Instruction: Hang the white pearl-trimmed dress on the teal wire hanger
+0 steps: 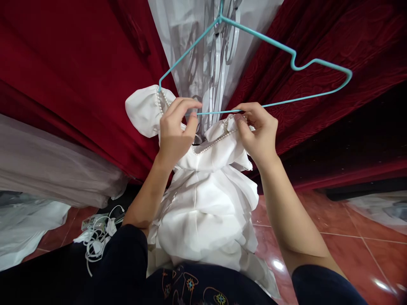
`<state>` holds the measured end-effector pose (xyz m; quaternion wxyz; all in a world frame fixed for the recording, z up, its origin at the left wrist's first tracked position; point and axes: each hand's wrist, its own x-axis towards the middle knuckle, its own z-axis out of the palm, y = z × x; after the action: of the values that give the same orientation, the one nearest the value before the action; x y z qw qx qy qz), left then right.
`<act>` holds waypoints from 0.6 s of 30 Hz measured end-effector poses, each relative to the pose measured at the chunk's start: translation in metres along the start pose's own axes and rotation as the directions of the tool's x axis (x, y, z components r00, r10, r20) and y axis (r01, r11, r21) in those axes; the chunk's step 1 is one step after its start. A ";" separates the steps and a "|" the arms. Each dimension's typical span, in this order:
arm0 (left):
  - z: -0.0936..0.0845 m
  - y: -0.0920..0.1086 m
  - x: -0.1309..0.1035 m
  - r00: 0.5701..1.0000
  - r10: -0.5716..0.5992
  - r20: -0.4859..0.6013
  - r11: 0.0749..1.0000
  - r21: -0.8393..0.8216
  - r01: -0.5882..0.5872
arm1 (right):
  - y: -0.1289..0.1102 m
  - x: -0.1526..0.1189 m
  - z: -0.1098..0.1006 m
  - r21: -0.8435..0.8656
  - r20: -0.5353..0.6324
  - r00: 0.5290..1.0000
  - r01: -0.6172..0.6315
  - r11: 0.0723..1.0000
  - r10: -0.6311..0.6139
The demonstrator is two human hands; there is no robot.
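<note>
A white dress (206, 212) with pearl trim along its neckline hangs in front of me, its skirt falling toward my lap. One puffed sleeve sits on the left end of a light blue hanger (260, 36); the hanger's right end is bare. My left hand (178, 129) is at the hanger's lower bar beside the neckline, thumb and index finger apart at the tips. With thumb and fingers, my right hand (257, 129) pinches the dress's right shoulder against the lower bar.
Dark red curtains (95, 63) hang on both sides, with white hangers (216, 63) and sheer white fabric between them. White cables (98, 241) lie at the lower left. Pale fabric (47, 156) is at left, over red floor tiles (375, 254).
</note>
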<state>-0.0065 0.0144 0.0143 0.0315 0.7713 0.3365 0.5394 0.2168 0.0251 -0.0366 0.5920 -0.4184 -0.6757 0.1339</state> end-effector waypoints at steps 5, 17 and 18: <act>0.016 -0.005 -0.003 0.975 0.056 0.216 0.991 0.110 -0.081 | -0.002 -0.003 -0.001 -0.018 0.039 0.999 -0.004 1.000 0.005; -0.003 0.008 0.003 0.971 -0.077 0.225 0.997 0.039 0.070 | -0.010 -0.018 -0.050 -0.188 -0.310 0.951 -0.075 0.979 0.014; -0.004 0.010 0.004 0.965 -0.088 0.246 0.996 0.027 0.084 | -0.007 -0.014 -0.056 -0.215 -0.372 0.928 -0.051 0.975 -0.034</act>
<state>-0.0047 0.0077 0.0232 0.0901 0.8174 0.3673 0.4346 0.2644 -0.0069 -0.0263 0.6590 -0.5022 -0.5596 -0.0213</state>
